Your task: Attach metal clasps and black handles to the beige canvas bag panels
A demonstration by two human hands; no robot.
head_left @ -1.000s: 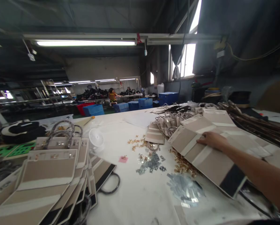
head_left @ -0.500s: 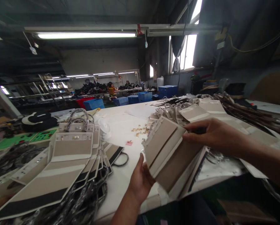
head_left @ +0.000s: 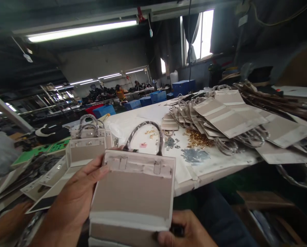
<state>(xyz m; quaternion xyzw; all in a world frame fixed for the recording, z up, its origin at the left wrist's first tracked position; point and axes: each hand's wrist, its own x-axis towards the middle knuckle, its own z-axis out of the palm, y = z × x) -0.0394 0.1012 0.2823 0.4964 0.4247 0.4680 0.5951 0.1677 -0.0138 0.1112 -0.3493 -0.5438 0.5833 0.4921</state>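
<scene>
Both hands on one piece: left hand (head_left: 78, 187) clamped on the upper left side of a beige bag panel (head_left: 134, 195), thumb on the front face, fingers behind; right hand (head_left: 185, 228) pinching its lower right edge, thumb in front, other fingers partly hidden. Panel is held up in front of the person, above the near edge of the table, tilted a bit, plastic-wrapped handle (head_left: 144, 127) arching from its top. Two rectangular outlines on the pale strip below the handle.

Rest, big to small, from where I stand. White table (head_left: 129, 120) runs back into the room. Large heap of similar panels (head_left: 232, 118) at right, overlapping, handles poking out, some past the table edge. Smaller stack of panels (head_left: 88, 151) at left, beyond the left hand. Another person's arm (head_left: 11, 219) next to that stack. Blue bins (head_left: 103, 110) well back; a person (head_left: 120, 92) in an orange top near them. Tabletop between the stacks: grey strips (head_left: 194, 155), then gold-coloured fittings (head_left: 197, 138) just beyond, and a tiny pink piece (head_left: 143, 145).
</scene>
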